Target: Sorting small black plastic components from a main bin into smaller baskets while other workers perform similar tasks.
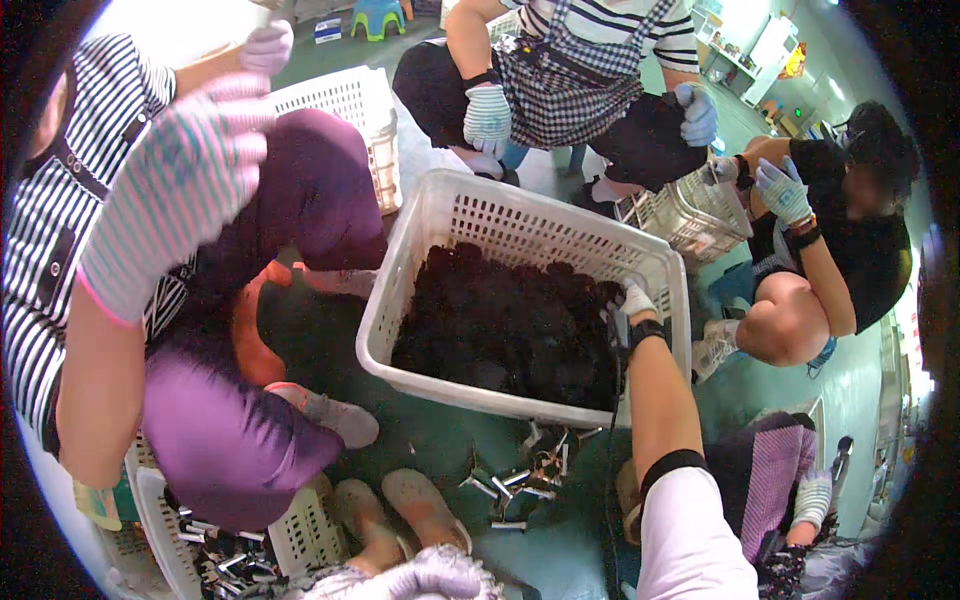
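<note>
A large white plastic basket (pixel 520 400) stands before me, part filled with dark brown-black pieces (pixel 500 320) whose kind I cannot make out. Inside its right end is my right hand (pixel 636 298), in a pale glove with a black wristband. Its fingers are bent at a dark thing among the pieces, too dark to name. A thin black cord (pixel 611 480) hangs over the near rim below this hand. At the bottom edge, my left hand (pixel 432 578), gloved and partly cut off, lies on my lap; its fingers are too unclear to read.
Small silvery metal parts (pixel 515 485) lie scattered on the floor near the basket; more fill a crate (pixel 230 555) at lower left. Co-workers sit around, one raising a large striped glove (pixel 180 180) at left. White crates (pixel 350 110) stand behind.
</note>
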{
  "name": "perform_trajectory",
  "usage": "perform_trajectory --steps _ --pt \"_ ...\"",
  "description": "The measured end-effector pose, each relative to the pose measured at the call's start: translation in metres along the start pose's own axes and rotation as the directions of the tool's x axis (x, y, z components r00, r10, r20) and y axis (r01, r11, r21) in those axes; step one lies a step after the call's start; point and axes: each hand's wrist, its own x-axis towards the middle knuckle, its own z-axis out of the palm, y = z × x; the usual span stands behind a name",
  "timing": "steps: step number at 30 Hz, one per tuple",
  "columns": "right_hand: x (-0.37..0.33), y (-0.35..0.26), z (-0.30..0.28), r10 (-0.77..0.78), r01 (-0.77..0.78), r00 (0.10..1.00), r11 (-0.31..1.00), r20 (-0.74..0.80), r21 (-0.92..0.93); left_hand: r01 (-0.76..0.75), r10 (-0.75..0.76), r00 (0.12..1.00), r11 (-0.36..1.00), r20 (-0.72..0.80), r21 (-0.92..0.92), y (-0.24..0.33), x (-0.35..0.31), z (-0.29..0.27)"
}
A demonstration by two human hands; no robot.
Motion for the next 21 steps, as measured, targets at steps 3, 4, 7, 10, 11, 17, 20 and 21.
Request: perform_trajectory --steps 3,4,7,10,11,17,20,21 --pt "-0.003 0.007 -0.035 -0.193 0.216 0.973 0.593 0.123 -0.775 0.023 -0.021 0.994 1.0 0.11 -0.011 0.004 -0.004 -0.007" --pt "-0.003 0.011 -0.041 -0.185 0.198 0.977 0.584 0.108 -0.787 0.039 -0.036 0.988 0.999 0.148 -0.021 0.004 -0.004 -0.011" --pt "-0.005 0.005 -0.038 0.291 -0.286 0.94 0.957 -0.179 0.057 0.11 -0.094 0.97 0.992 0.223 -0.059 0.004 0.005 -0.023" --pt "-0.029 -0.056 -0.016 0.259 -0.316 0.945 0.882 -0.2 -0.349 0.174 -0.142 0.963 0.977 0.229 -0.125 0.006 0.01 -0.03" --pt "-0.03 -0.052 -0.014 0.176 -0.297 0.947 0.798 -0.268 -0.525 0.197 -0.168 0.957 0.975 0.238 -0.105 0.009 0.013 -0.032" --pt "-0.014 -0.051 -0.018 0.281 -0.342 0.939 0.8 -0.197 -0.492 0.208 -0.179 0.95 0.974 0.255 -0.093 0.009 0.03 -0.042" --pt "-0.015 -0.051 -0.015 0.205 -0.279 0.96 0.768 -0.19 -0.577 0.188 -0.161 0.956 0.978 0.246 -0.088 0.008 0.032 -0.044" --pt "-0.014 -0.051 -0.014 0.145 -0.236 0.97 0.75 -0.194 -0.618 0.178 -0.153 0.958 0.98 0.242 -0.087 0.009 0.033 -0.045"
